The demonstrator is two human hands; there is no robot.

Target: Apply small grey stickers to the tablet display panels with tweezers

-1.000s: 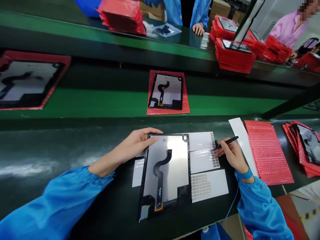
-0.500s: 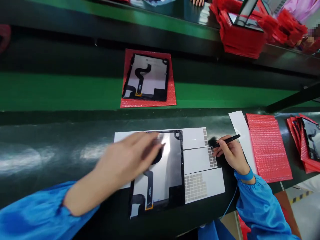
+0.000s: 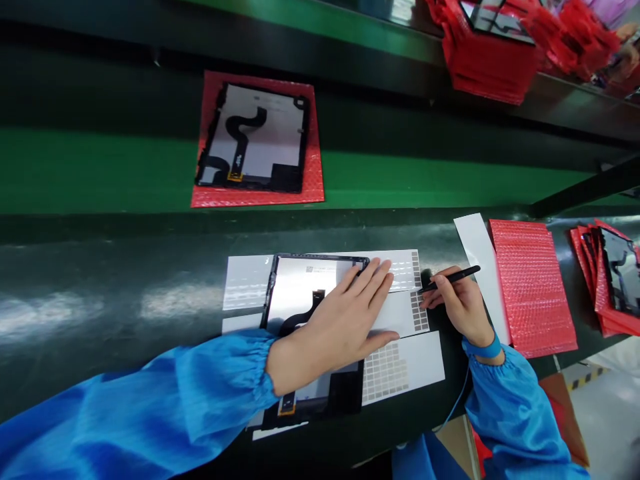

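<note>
A tablet display panel (image 3: 293, 280) lies back side up on white sheets, its black ribbon cable partly under my left hand (image 3: 343, 323). This hand is spread flat over the panel, with fingertips past its right edge onto the upper sheet. White sheets (image 3: 425, 363) carrying rows of small grey stickers show to the right of the panel. My right hand (image 3: 460, 307) pinches a slim black pen-shaped tool (image 3: 456, 275). The tool's tip is at the stickers of the middle sheet (image 3: 419, 312); whether a sticker is on it cannot be seen.
On the green ledge behind, another display panel (image 3: 277, 143) rests on a red bubble bag (image 3: 314, 180). Right of my hands are a white sheet (image 3: 477, 260), a red bubble bag (image 3: 533, 287) and bags with a panel (image 3: 623, 273). A red stack (image 3: 490, 73) stands at upper right.
My left hand has moved right and flattened across the panel from its upper left part. My right hand stays by the stickers with the black tool. The view has shifted slightly.
</note>
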